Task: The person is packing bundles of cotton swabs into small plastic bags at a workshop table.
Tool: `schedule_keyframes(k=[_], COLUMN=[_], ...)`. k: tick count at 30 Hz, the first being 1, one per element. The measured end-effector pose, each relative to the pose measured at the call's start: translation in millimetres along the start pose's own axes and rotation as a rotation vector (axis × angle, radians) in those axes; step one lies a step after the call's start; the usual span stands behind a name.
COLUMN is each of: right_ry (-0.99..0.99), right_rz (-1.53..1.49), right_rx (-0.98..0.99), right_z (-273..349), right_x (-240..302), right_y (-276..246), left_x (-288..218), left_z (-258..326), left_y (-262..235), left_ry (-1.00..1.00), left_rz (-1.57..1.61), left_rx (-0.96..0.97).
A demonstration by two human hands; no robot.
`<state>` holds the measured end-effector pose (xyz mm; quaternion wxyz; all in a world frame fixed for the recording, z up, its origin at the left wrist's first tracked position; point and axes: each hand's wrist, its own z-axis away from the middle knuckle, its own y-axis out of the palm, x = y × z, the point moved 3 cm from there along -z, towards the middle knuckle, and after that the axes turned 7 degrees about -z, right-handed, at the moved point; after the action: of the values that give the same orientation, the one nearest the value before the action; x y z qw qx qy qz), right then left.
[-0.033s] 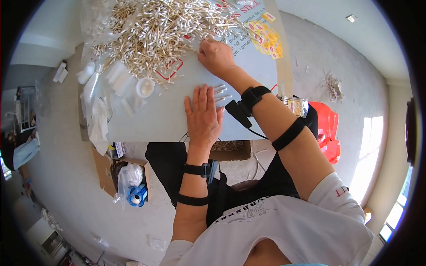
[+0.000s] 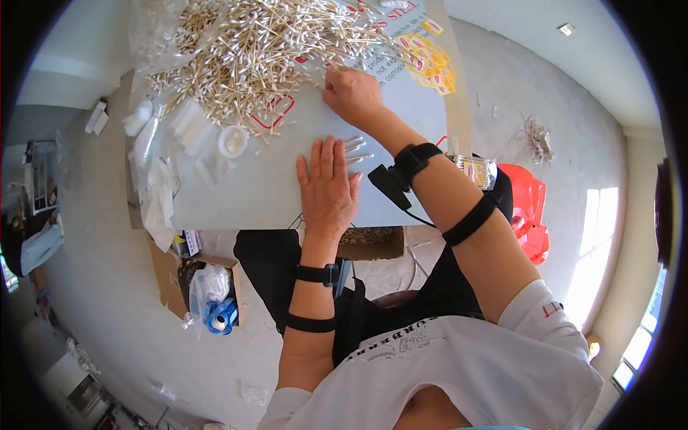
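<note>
A large heap of cotton swabs with white tips covers the far part of the grey tabletop. My left hand lies flat near the table's front edge, fingers stretched out. Several cotton swabs stick out from beside its fingers toward the right; whether the hand presses on them cannot be seen. At the near right side of the heap, my right hand is closed with its fingers curled down. Its fingertips are hidden, so what they pinch, if anything, does not show.
Left of my hands are a round white container, clear plastic tubs and a crumpled plastic bag. Small yellow labels lie at the far right. Below the table stand an open carton and a red bag.
My right hand and forearm have shifted slightly to the right and toward me, with the fingers still curled. My left hand stays flat in nearly the same place.
</note>
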<state>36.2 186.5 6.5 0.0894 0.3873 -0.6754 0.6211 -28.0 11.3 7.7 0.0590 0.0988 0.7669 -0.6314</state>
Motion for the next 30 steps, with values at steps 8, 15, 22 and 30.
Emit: schedule_keyframes(k=[8,15,22,30], right_ry=[0.004,0.006,-0.043,0.095], right_rz=[-0.126,-0.198,-0.115,-0.054], right_rx=[0.097,0.189,-0.108,-0.003], right_z=[62,74,59,62], right_x=[-30,-35,-21,-32], right_y=[-58,-64,-48,-54], left_x=[-10,-16,-19,-16], left_z=[-1,0,-1,1], left_y=[5,3,3,4], left_ry=[0.087,0.119,0.133,0.127], left_rz=[0.023,0.055,0.031,0.000], left_rx=[0.049,0.064,0.038,0.042])
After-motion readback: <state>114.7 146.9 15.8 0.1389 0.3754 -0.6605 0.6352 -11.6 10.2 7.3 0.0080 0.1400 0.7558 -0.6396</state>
